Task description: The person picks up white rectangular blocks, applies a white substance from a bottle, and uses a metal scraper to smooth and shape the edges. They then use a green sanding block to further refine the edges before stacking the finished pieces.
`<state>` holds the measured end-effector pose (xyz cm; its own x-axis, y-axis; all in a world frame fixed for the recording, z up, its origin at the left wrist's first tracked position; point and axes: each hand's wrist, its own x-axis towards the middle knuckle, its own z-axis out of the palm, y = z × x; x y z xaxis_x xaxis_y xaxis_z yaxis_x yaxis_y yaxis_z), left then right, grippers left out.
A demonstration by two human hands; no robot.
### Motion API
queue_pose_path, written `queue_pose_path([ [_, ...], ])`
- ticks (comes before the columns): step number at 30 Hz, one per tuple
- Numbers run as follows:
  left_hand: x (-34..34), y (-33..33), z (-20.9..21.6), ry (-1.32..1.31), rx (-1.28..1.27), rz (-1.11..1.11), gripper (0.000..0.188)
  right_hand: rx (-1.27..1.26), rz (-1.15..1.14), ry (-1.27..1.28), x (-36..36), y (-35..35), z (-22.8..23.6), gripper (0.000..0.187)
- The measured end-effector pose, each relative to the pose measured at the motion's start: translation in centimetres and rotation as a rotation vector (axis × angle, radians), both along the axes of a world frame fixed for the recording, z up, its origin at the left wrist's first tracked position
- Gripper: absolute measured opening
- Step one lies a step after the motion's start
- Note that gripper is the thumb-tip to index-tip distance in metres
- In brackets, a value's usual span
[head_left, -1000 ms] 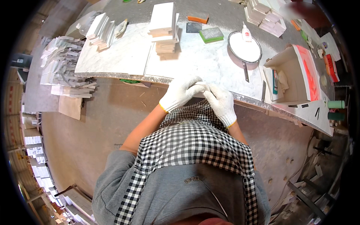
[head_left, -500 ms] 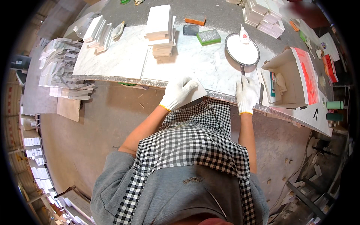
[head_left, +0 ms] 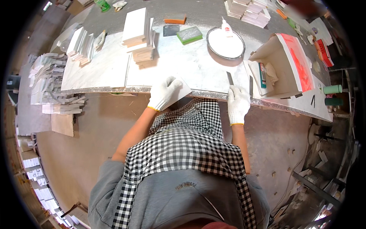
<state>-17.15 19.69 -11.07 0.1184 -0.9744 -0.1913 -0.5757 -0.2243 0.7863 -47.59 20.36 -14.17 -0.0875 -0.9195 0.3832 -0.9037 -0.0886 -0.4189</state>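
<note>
My left hand (head_left: 164, 94), in a white knit glove, grips a flat white tile (head_left: 184, 90) at the table's front edge. Its thumb lies over the top face. My right hand (head_left: 238, 101), also gloved, is closed around a putty knife whose narrow dark blade (head_left: 230, 78) points away from me over the tabletop. The knife's handle is hidden in the fist. Beyond the blade sits a round dark-rimmed pan (head_left: 233, 49) of white material, with a white squeeze bottle (head_left: 227, 30) lying across its far side.
Tile stacks stand on the marble-topped table (head_left: 103, 72): a tall stack (head_left: 135, 28) and a leaning row (head_left: 81, 45). A green-edged sponge (head_left: 189, 35) and an orange block (head_left: 175, 18) lie beyond. An open cardboard box (head_left: 284, 68) stands right, beside another dark strip (head_left: 251, 86).
My right hand has drawn back toward me with the putty knife, and its blade now shows apart from the pan. The left hand keeps the tile near the edge. The whole view has shifted.
</note>
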Motion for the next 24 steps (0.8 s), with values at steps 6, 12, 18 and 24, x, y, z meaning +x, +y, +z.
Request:
queue_pose_path([
  [6, 0.2, -0.3, -0.4, -0.044, -0.040, -0.027, 0.036, 0.096, -0.085, -0.089, 0.0, 0.8, 0.0, 0.018],
  [12, 0.2, -0.2, -0.6, -0.009, -0.010, -0.002, 0.038, 0.103, -0.122, -0.280, 0.0, 1.1, -0.3, 0.039],
  [18, -0.2, -0.1, -0.4, -0.007, -0.009, 0.012, 0.037, 0.180, -0.106, -0.389, 0.1, 1.2, 1.0, 0.046],
  [24, -0.4, -0.8, 0.5, -0.101, 0.014, -0.004, 0.037, 0.131, -0.086, -0.312, -0.6, 0.3, 0.6, 0.026],
])
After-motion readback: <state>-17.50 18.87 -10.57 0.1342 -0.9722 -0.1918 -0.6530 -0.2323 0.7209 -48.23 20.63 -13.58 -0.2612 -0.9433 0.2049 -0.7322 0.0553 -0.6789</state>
